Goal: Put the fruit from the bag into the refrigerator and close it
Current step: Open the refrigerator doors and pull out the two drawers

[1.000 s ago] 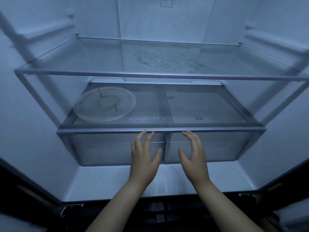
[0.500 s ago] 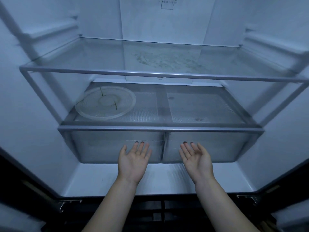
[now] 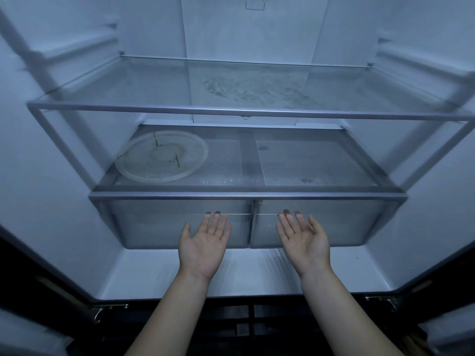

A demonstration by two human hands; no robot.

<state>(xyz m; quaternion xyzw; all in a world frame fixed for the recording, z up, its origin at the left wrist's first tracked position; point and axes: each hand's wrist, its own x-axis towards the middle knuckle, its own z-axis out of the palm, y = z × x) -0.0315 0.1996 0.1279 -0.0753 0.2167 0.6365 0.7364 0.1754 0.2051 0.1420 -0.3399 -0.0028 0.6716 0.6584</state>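
The refrigerator stands open in front of me, its white inner wall (image 3: 64, 176) dimly lit. Two clear drawers sit side by side under the lower shelf, the left drawer (image 3: 159, 227) and the right drawer (image 3: 354, 227). My left hand (image 3: 203, 250) is palm up with straight fingers, its fingertips tucked under the left drawer's front lip. My right hand (image 3: 304, 246) lies the same way, palm up, fingertips under the right drawer's lip. Neither fruit nor bag is in view.
A round clear plate (image 3: 162, 156) lies on the left of the lower shelf. The glass upper shelf (image 3: 231, 110) carries a dried stain at the back. Dark door edges flank the opening at left and right.
Both hands have dropped from the shelf's front edge, turned palm up, and slid their fingertips under the drawers' front lips. The view has shifted slightly.
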